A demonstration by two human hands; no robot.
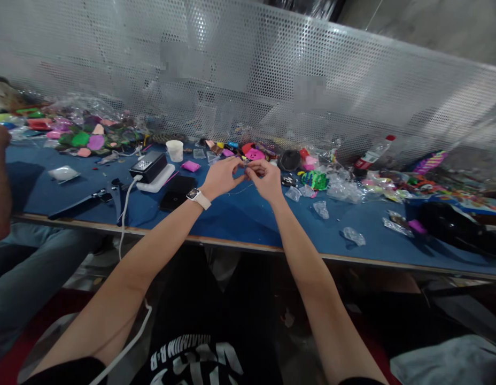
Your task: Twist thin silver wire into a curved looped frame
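Two hands [221,176] [268,179], thin strand [242,190], perforated panel [248,69]

The fingers [256,168] are close together over the desk [248,222]. Left of them lie a packet [191,166], a phone [171,201] nearer the front edge, and farther out a box [149,164] atop a flat block [159,181]. A cup [175,151] stands left and behind. Right lie wrappers [320,209]; a bottle [370,159] is farther off, before a panel [272,69].

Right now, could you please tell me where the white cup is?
In the head view, the white cup stands left of centre on the blue table, slightly behind the pink packet and black box.
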